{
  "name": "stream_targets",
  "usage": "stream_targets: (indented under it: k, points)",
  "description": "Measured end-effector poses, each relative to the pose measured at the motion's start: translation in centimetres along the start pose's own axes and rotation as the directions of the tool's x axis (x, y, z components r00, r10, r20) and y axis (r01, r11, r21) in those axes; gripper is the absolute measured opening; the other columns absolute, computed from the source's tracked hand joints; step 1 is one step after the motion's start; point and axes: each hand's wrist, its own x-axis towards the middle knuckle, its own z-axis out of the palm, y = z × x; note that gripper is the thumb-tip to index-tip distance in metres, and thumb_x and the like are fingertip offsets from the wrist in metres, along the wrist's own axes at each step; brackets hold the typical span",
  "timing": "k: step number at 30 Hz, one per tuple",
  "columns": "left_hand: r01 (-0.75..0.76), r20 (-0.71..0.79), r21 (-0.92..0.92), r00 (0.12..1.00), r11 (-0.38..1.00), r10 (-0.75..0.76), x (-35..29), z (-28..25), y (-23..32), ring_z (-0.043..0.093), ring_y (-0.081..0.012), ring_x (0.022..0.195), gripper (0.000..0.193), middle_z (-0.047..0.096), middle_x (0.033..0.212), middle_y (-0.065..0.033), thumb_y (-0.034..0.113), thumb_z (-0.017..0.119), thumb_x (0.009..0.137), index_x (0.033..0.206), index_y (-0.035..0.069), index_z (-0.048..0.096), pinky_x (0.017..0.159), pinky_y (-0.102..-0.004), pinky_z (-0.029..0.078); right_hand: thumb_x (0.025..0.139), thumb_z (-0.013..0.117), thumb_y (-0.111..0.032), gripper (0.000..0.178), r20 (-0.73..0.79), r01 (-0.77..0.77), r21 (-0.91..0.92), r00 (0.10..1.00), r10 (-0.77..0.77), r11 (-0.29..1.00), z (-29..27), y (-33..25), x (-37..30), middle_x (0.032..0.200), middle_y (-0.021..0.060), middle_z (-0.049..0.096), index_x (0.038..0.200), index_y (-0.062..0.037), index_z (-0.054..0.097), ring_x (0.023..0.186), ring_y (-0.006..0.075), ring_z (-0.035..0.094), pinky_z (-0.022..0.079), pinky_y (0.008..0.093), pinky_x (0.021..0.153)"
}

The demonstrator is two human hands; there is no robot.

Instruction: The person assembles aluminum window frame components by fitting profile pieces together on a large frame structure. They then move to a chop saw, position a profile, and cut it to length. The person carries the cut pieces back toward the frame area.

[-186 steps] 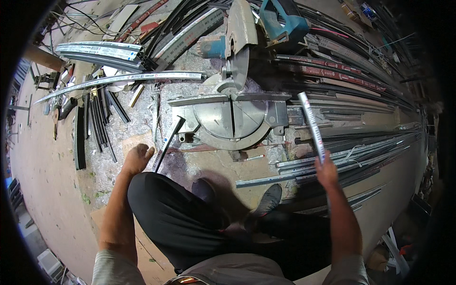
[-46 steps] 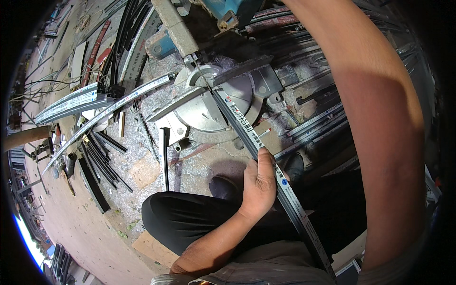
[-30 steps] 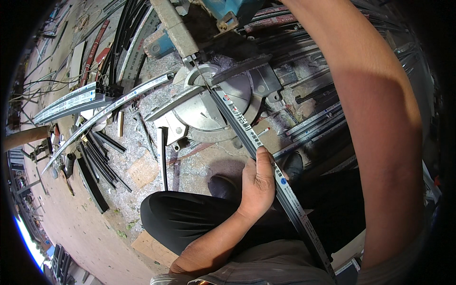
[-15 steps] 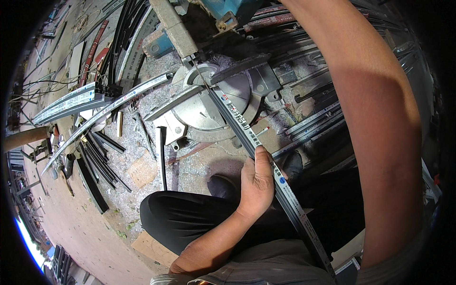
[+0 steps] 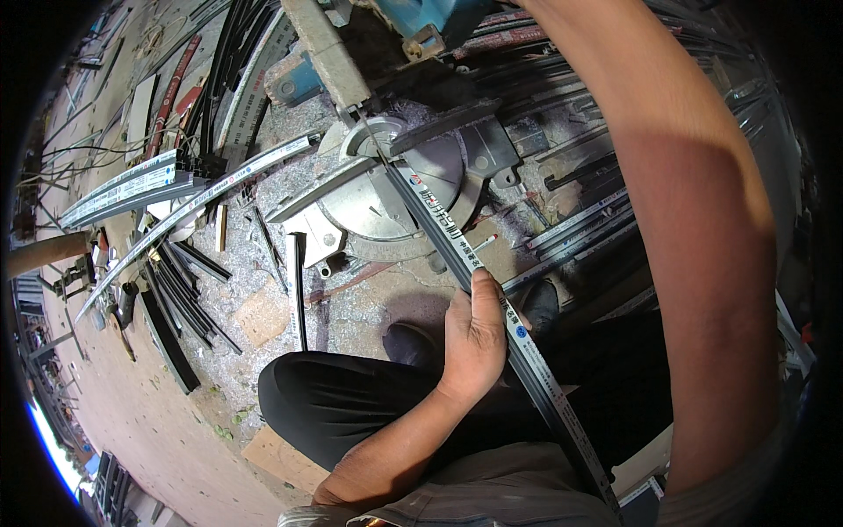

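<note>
My left hand [image 5: 475, 332] is closed around a long dark profile strip [image 5: 549, 391] with a printed white face. The strip slants from beside my lap up to a round silver miter saw table [image 5: 421, 198], its far end lying at the table's slot by the blade [image 5: 373, 140]. Above the table is the saw's head with a grey guard [image 5: 329, 53] and blue parts [image 5: 430, 13]. My right forearm [image 5: 694, 193] stretches up past the top edge toward the saw head, and my right hand is out of the picture.
A metal fence [image 5: 320, 191] crosses the saw table. Bundled pale strips [image 5: 123, 193] lie to the left, with dark offcuts [image 5: 184, 299] nearby. More long profiles [image 5: 580, 233] are piled on the right. Silvery shavings cover the floor around the saw, and my bent knee [image 5: 299, 386] is close in front.
The saw head and guard have shifted slightly to the right and down. My left hand and the profile strip have stayed in place.
</note>
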Motion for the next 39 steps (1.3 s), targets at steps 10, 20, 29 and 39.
stream_targets:
  k: [10,20,29,39]
  points:
    - [0.033,0.01,-0.008,0.999,0.999,-0.033,0.1,-0.3,0.0,0.064,-0.0143,0.062,0.053,0.061,0.072,-0.0054,0.049,0.041,0.119,0.098,0.003,0.054,0.057,-0.0296,0.052,0.109,0.056,-0.027,0.037,-0.072,0.035,-0.053,0.997,-0.039,0.998,0.5,0.1,-0.9,0.092,0.013,0.07,0.124,0.006,0.064,0.075,0.0211,0.066,0.052,0.0405,0.065]
    - [-0.016,0.022,0.019,1.0,1.0,0.016,0.4,-0.6,-0.4,0.065,-0.0142,0.065,0.052,0.06,0.076,-0.005,0.052,0.043,0.118,0.104,0.002,0.054,0.06,-0.0298,0.053,0.106,0.057,-0.025,0.032,-0.069,0.042,-0.031,0.997,-0.044,0.999,0.7,0.8,-0.1,0.089,0.0104,0.069,0.119,0.0035,0.065,0.073,0.0184,0.062,0.05,0.0386,0.062]
    - [-0.045,-0.012,0.053,0.999,0.998,0.046,0.5,-0.2,-0.3,0.064,-0.0147,0.061,0.053,0.066,0.072,-0.0081,0.05,0.038,0.119,0.099,0.005,0.056,0.058,-0.0282,0.052,0.106,0.058,-0.025,0.031,-0.096,0.029,-0.027,0.995,-0.032,0.999,0.9,0.9,-0.4,0.088,0.0102,0.068,0.121,0.0019,0.063,0.071,0.0185,0.062,0.051,0.0386,0.06]
    - [-0.075,-0.01,0.054,0.997,0.996,0.076,0.8,-0.3,-0.6,0.065,-0.0143,0.06,0.053,0.066,0.071,-0.0079,0.049,0.038,0.12,0.098,0.005,0.058,0.055,-0.0277,0.052,0.107,0.057,-0.025,0.032,-0.087,0.044,0.004,0.995,-0.043,0.999,0.8,0.8,-1.1,0.086,0.0096,0.066,0.121,0.0028,0.062,0.068,0.018,0.06,0.049,0.0381,0.057]
